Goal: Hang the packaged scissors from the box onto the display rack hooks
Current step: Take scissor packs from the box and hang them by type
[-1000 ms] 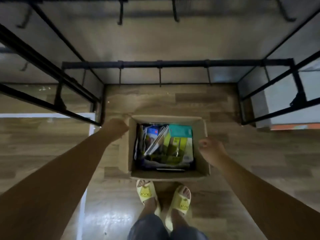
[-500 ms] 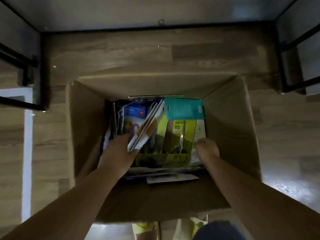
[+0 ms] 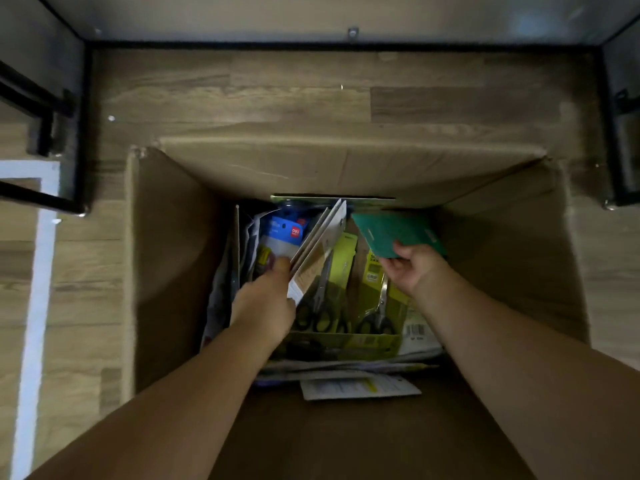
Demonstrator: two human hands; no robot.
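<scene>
An open cardboard box point(image 3: 166, 258) on the wood floor holds several carded packs. Two yellow-green packs of black-handled scissors point(image 3: 329, 299) lie flat in the middle. My right hand point(image 3: 410, 268) is inside the box, shut on a teal-green card pack point(image 3: 394, 232) and holding it tilted above the yellow packs. My left hand point(image 3: 266, 299) reaches in on the left, its fingers against slanted white-backed packs point(image 3: 318, 244). Whether it grips them is hidden. A blue and red pack point(image 3: 284, 230) stands behind it.
Black metal rack legs stand at the left point(image 3: 52, 133) and right point(image 3: 620, 126), with a base bar point(image 3: 346, 46) along the wall. A white line point(image 3: 34, 306) runs down the floor at left. A loose white card point(image 3: 360, 388) lies at the box's near side.
The view has dropped from the rack toward the box. Both hands left the box rim and went inside. My right hand has picked up the teal-green pack and tilted it.
</scene>
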